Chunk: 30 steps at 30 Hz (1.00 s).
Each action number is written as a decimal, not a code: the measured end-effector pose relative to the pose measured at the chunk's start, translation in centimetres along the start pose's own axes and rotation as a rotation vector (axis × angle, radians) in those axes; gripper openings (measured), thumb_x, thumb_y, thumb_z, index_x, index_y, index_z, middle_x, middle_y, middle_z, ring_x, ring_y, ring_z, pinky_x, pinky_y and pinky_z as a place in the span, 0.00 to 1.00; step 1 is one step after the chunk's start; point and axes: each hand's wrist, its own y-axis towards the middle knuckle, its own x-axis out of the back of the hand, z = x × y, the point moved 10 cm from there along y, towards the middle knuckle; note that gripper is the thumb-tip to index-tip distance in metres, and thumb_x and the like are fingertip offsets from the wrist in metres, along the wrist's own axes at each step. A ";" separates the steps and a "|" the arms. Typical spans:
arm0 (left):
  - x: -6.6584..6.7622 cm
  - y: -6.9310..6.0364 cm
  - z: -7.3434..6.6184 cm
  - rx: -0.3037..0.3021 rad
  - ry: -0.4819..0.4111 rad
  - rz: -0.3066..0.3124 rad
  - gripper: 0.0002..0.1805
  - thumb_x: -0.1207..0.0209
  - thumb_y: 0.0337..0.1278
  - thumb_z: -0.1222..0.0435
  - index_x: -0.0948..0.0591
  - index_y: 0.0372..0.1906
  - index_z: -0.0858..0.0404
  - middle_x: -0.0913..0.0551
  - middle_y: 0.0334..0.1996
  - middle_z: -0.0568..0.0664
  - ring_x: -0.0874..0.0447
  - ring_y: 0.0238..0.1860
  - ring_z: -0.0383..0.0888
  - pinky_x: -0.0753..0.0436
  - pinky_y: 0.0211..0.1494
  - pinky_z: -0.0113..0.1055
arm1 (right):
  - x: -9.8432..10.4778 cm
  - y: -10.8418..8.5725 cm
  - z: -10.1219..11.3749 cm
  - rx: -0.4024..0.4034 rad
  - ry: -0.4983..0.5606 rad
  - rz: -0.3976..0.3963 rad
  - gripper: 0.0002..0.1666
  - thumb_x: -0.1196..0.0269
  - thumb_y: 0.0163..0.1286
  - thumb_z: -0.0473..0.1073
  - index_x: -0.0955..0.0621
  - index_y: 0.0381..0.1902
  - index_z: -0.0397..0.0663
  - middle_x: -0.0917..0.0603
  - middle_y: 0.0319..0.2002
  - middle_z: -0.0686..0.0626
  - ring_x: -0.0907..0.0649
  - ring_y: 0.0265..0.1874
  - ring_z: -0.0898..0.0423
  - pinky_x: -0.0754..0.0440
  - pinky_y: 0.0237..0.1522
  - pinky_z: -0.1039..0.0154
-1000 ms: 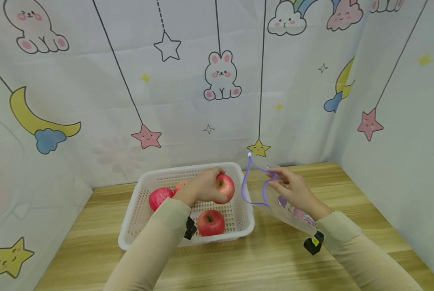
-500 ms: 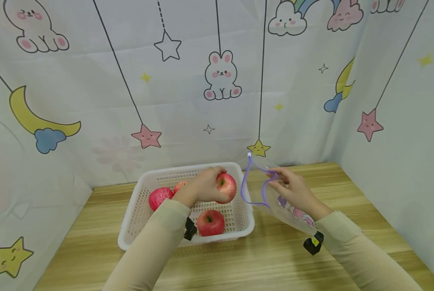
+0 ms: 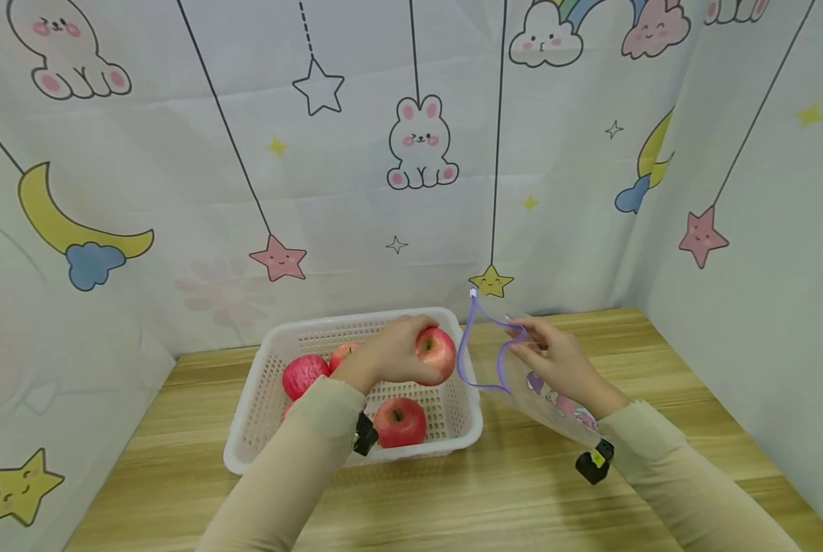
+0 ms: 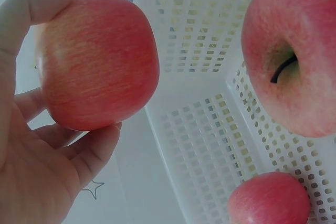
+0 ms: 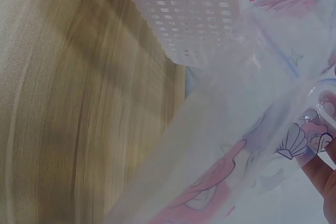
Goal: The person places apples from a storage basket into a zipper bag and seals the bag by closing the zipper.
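My left hand (image 3: 397, 353) grips a red apple (image 3: 436, 356) above the right side of a white plastic basket (image 3: 356, 461). Thumb and fingers curl round that apple (image 4: 100, 61) in the left wrist view. To the right, my right hand (image 3: 563, 363) pinches the rim of a clear zip bag (image 3: 483, 368) edged in purple. The bag's mouth gapes toward the apple, which is just left of it and looks apart from it. Printed pink and purple figures mark the bag (image 5: 210, 177) in the right wrist view.
Inside the basket lie another apple (image 3: 400, 422) at the front right and several more at the left, such as one red apple (image 3: 305, 376); my left arm partly hides them. A wooden table (image 3: 494, 498) bears the basket. A printed curtain (image 3: 356, 215) stands behind.
My left hand has moved slightly right with the apple, closer to the bag's mouth. The right hand and bag stay in place.
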 end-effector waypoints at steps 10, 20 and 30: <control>-0.1 0.3 -0.9 -0.021 -0.004 -0.004 0.40 0.33 0.34 0.55 0.30 0.61 0.57 0.23 0.49 0.48 0.27 0.47 0.43 0.23 0.49 0.38 | -0.1 0.1 0.2 0.009 0.020 -0.002 0.21 0.38 0.65 0.37 0.25 0.56 0.42 0.16 0.48 0.43 0.14 0.42 0.50 0.17 0.46 0.57; -0.6 0.6 -1.6 -0.012 0.003 0.014 0.41 0.32 0.36 0.53 0.32 0.63 0.55 0.26 0.55 0.48 0.29 0.50 0.43 0.22 0.48 0.39 | -0.4 0.1 -0.2 -0.005 0.031 0.013 0.22 0.39 0.66 0.38 0.25 0.57 0.43 0.17 0.48 0.42 0.15 0.45 0.48 0.18 0.47 0.57; -0.8 1.0 -2.9 -0.033 0.024 0.015 0.41 0.33 0.36 0.53 0.31 0.63 0.57 0.25 0.55 0.49 0.28 0.50 0.43 0.22 0.47 0.37 | -0.4 0.1 0.1 0.004 0.069 0.009 0.22 0.39 0.65 0.37 0.25 0.57 0.43 0.17 0.48 0.42 0.16 0.48 0.47 0.18 0.47 0.60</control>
